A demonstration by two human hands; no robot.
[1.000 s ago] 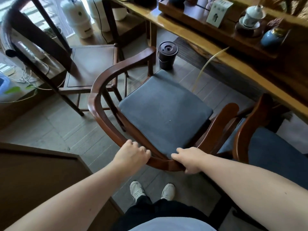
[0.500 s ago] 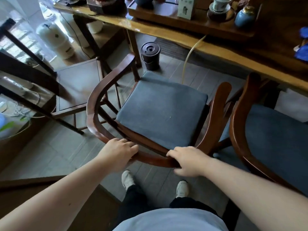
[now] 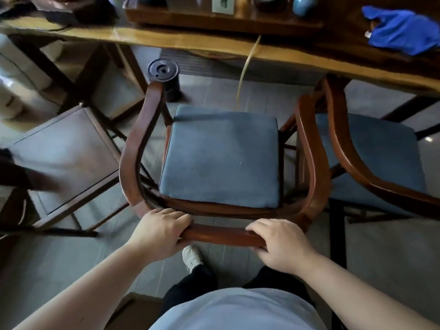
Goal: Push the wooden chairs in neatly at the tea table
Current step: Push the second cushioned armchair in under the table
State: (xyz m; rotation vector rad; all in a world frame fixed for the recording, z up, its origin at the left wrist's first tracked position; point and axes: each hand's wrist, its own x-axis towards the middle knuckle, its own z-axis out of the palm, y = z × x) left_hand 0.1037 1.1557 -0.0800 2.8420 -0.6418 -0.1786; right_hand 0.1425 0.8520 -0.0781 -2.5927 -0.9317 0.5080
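A wooden armchair (image 3: pixel 133 148) with a curved back rail and a grey-blue seat cushion (image 3: pixel 221 156) stands in the middle, facing the tea table (image 3: pixel 181 42). My left hand (image 3: pixel 159 232) and my right hand (image 3: pixel 283 246) both grip its back rail, one on each side of the middle. Its front sits just short of the table edge. A second cushioned armchair (image 3: pixel 345 148) stands close against its right side, its front under the table. At left is a bare wooden chair (image 3: pixel 64 158) turned at an angle.
A dark round lidded bin (image 3: pixel 164 76) stands on the floor under the table, ahead of the chair's left arm. A thin tube (image 3: pixel 245 70) hangs from the table edge. A tea tray (image 3: pixel 221 19) with tea ware and a blue cloth (image 3: pixel 402 32) lie on the table.
The middle armchair has swung round from an angle to face the table squarely and moved closer to it. Both hands have stayed on its back rail.
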